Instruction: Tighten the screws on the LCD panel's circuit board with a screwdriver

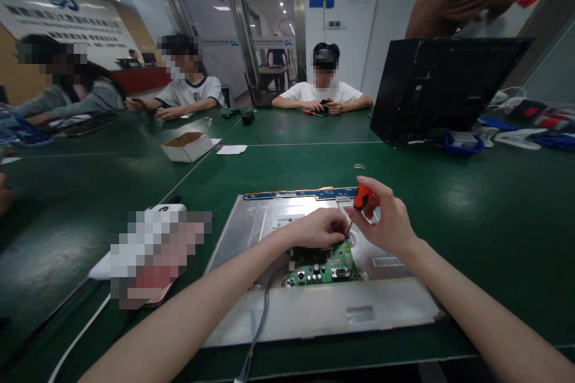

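Observation:
A silver metal display panel (390, 305) lies flat on the table in front of me, with a green circuit board (345, 260) on its middle. My right hand (390, 221) grips a screwdriver (362, 197) by its orange and black handle, and the shaft slants down to the board's upper right corner. Close to the screwdriver's tip, my left hand (321, 228) has its fingers pinched together. Whatever is between those fingers is hidden. A grey cable (265, 311) runs from the board's left side over the panel's front edge. Along the far edge sits a narrow blue board (291, 194).
Left of the panel, a white phone-like device and a pink one lie with a white cable (83, 335). Farther off stand a small open box (187, 148) and a large black monitor housing (444, 90). Several people are around the green table (296, 161).

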The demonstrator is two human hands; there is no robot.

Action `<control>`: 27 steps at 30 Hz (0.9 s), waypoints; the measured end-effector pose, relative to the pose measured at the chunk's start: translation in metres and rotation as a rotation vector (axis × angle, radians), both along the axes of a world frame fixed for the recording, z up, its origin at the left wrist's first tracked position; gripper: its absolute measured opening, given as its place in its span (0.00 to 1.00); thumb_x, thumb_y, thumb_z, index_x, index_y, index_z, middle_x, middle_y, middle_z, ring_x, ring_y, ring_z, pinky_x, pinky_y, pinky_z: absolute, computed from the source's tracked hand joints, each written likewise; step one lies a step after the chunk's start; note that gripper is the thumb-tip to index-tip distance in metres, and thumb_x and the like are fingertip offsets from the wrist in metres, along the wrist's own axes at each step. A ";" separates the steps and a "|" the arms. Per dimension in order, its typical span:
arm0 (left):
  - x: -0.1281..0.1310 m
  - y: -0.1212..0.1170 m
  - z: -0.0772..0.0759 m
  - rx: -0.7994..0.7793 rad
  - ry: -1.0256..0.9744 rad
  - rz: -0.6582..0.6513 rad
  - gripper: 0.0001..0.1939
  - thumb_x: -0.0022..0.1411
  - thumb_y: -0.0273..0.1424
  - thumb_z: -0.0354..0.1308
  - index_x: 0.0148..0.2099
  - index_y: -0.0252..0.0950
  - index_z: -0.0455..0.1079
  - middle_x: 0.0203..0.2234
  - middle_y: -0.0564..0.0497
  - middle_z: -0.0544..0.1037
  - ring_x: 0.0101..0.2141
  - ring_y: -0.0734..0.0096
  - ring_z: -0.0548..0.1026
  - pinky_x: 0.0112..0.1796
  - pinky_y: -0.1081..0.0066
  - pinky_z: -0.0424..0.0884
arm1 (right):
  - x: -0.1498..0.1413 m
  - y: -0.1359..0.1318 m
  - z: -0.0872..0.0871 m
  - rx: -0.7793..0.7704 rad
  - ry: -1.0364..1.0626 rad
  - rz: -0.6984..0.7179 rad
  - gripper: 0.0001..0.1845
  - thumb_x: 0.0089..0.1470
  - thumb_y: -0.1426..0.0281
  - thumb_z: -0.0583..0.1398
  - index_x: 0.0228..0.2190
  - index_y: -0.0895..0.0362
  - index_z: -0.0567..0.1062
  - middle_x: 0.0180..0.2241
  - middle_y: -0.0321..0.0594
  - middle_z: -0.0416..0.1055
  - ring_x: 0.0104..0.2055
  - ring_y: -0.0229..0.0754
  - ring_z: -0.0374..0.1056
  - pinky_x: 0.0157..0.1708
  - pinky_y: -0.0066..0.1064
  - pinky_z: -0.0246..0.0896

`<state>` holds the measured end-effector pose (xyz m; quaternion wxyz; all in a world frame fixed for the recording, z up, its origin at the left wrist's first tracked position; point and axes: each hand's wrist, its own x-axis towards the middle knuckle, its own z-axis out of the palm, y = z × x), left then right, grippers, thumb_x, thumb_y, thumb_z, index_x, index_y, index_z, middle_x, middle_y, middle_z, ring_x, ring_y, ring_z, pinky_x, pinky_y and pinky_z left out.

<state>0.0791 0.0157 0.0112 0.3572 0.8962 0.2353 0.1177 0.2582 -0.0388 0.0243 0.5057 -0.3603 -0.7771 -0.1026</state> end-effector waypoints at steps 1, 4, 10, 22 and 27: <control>0.000 0.000 0.000 -0.001 -0.003 0.002 0.05 0.57 0.22 0.60 0.37 0.34 0.72 0.33 0.51 0.77 0.36 0.65 0.74 0.39 0.69 0.69 | 0.000 0.000 0.000 0.000 -0.002 0.008 0.31 0.59 0.71 0.60 0.61 0.48 0.56 0.28 0.29 0.69 0.18 0.33 0.62 0.16 0.23 0.59; 0.000 0.000 0.000 -0.002 -0.009 0.000 0.05 0.57 0.21 0.60 0.37 0.34 0.72 0.32 0.51 0.77 0.36 0.65 0.74 0.39 0.69 0.69 | 0.001 -0.001 0.001 -0.016 -0.011 0.037 0.32 0.60 0.71 0.58 0.62 0.48 0.54 0.29 0.30 0.71 0.19 0.33 0.62 0.16 0.23 0.60; 0.000 0.000 0.001 -0.005 -0.013 -0.016 0.04 0.58 0.21 0.60 0.36 0.34 0.71 0.30 0.52 0.76 0.34 0.67 0.73 0.36 0.71 0.68 | 0.001 -0.003 0.003 -0.084 0.002 0.097 0.34 0.59 0.75 0.55 0.63 0.51 0.53 0.33 0.36 0.73 0.23 0.36 0.69 0.21 0.26 0.67; 0.001 0.000 0.001 -0.003 -0.006 -0.007 0.06 0.57 0.19 0.61 0.36 0.33 0.71 0.32 0.50 0.76 0.36 0.65 0.74 0.38 0.69 0.68 | 0.000 -0.001 -0.001 -0.010 -0.010 0.004 0.29 0.60 0.71 0.58 0.60 0.51 0.56 0.27 0.30 0.67 0.19 0.34 0.64 0.16 0.24 0.60; 0.000 -0.001 0.001 -0.005 -0.012 -0.005 0.05 0.58 0.20 0.60 0.37 0.33 0.71 0.32 0.50 0.76 0.36 0.65 0.73 0.38 0.70 0.68 | 0.000 -0.002 0.001 -0.016 -0.016 0.005 0.29 0.61 0.70 0.58 0.60 0.50 0.57 0.28 0.31 0.70 0.19 0.34 0.64 0.17 0.25 0.62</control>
